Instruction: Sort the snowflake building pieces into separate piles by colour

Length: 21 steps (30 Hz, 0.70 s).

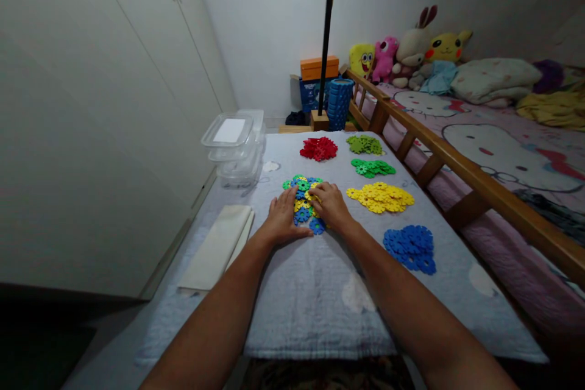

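A mixed heap of blue, yellow and green snowflake discs lies mid-table between my hands. My left hand rests along the heap's left side, fingers stretched out and thumb pointing right toward a blue disc at the near edge. From the right, my right hand reaches onto the heap. Its fingers are bent, with the tips closed at a yellow snowflake disc, partly covered. Sorted piles lie around: red discs, light green discs, green discs, yellow discs and blue discs.
Stacked clear plastic boxes stand at the table's back left. A folded cream cloth lies left of my left forearm. Pale blue cloth covers the table. A wooden bed rail runs along the right; a black pole rises behind.
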Motion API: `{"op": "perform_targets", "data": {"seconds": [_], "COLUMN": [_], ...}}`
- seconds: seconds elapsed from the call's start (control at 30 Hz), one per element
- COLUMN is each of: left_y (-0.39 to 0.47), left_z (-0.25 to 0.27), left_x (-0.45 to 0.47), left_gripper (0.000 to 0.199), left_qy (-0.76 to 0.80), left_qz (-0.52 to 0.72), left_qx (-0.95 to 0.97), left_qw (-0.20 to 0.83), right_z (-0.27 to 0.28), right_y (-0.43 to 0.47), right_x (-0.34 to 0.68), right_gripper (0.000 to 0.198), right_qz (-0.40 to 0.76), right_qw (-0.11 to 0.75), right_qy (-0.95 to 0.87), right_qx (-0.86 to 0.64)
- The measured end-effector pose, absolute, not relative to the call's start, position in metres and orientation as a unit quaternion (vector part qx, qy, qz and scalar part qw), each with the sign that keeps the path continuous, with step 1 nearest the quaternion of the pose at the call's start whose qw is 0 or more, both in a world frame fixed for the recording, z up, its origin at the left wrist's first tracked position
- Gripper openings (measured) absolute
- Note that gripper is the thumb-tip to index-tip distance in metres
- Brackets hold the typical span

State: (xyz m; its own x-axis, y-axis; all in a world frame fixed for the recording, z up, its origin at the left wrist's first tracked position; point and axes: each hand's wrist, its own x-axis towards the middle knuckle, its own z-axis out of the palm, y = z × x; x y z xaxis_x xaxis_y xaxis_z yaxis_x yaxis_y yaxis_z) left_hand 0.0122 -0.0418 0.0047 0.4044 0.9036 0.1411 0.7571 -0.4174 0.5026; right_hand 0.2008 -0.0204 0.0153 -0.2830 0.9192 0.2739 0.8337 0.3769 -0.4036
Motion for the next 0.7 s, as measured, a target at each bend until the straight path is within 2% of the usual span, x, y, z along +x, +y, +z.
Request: {"op": "perform_targets", "data": {"seconds": [0.13,0.33,0.53,0.7], "left_y": [-0.042,-0.042,-0.042,-0.042], "left_z": [0.006,0.006,0.011,0.011], "left_x": [0.012,0.013,0.014,0.014], "left_gripper": [0.127,0.125,0.124,0.122], "left_qy": [0.508,0.511,0.515,0.516], "left_qz": [0.197,0.199,0.192,0.189], "left_qx": [0.818,0.818,0.816,0.816], "left_qw": [0.185,0.176,0.178,0.179], "right_z": [0.019,0.042,0.064,0.053], "right_y": [-0.025,-0.023,-0.021,-0.026], "right_x": [0.204,0.227,0.309,0.372], "right_gripper": [0.02,0.019,0.023,0.012], "right_qz": [0.074,0.066,0.074,0.062], "right_qw": [0.271,0.32,0.333,0.32], "right_qy": [-0.799,-0.78,-0.649,-0.566], "right_qx": [-0.531,-0.534,-0.68,-0.757]}}
